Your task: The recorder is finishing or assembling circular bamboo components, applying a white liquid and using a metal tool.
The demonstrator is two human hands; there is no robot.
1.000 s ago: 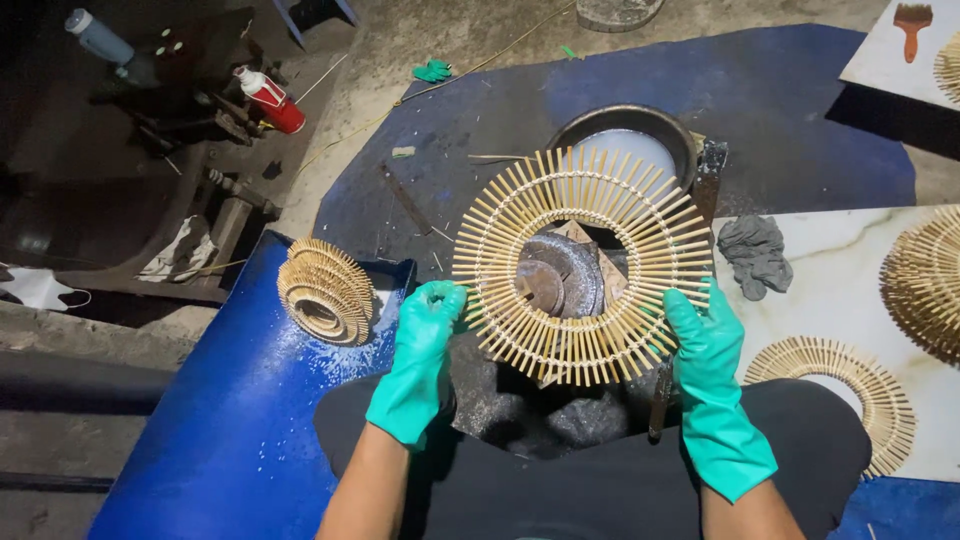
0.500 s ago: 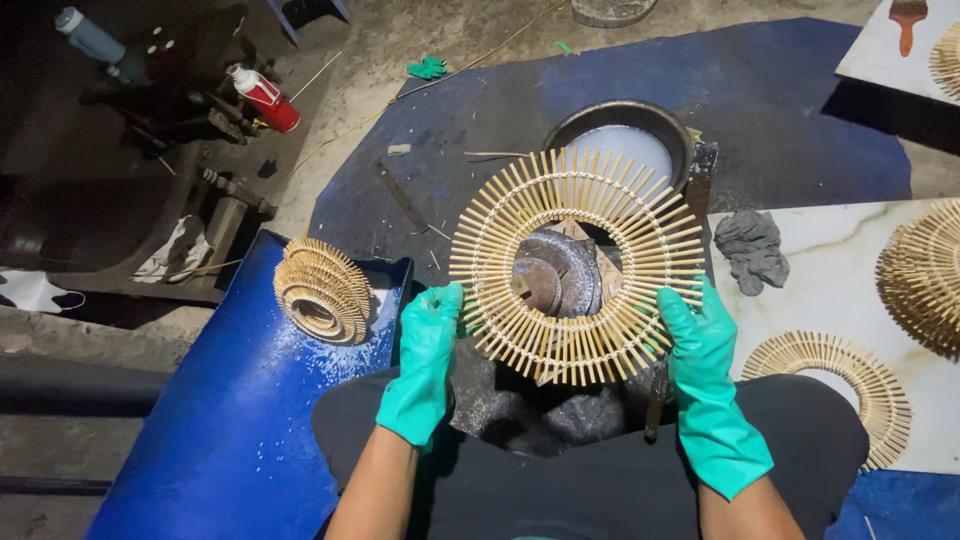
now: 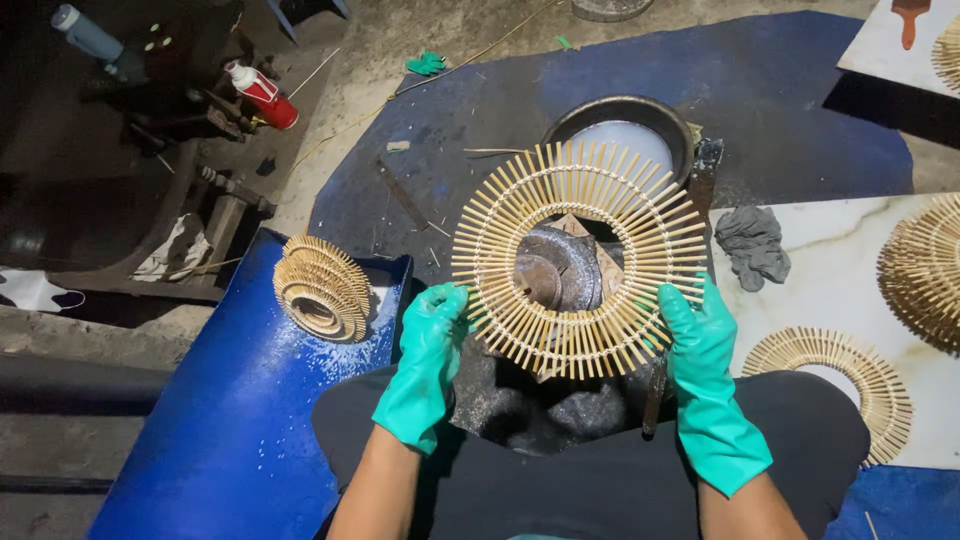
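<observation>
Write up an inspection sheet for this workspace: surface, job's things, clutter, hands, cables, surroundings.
Surface: blue mat and white marbled board.
Job's things: round stick ring, held up over a dark bowl of white liquid.
Clutter: stack of rings, flat ring, grey rag, red bottle.
Hands: left hand and right hand, green-gloved, gripping the ring's lower edge.
Cables: nothing seen.
Surroundings: dirty floor, dark metal parts at left.

A single head-worn camera looks steeply down from close above the person's lap, facing forward over the left hand (image 3: 428, 352) and right hand (image 3: 705, 375) to the blue mat (image 3: 800, 110) and bare floor (image 3: 470, 25) beyond, with no second view sharing the scene.
</observation>
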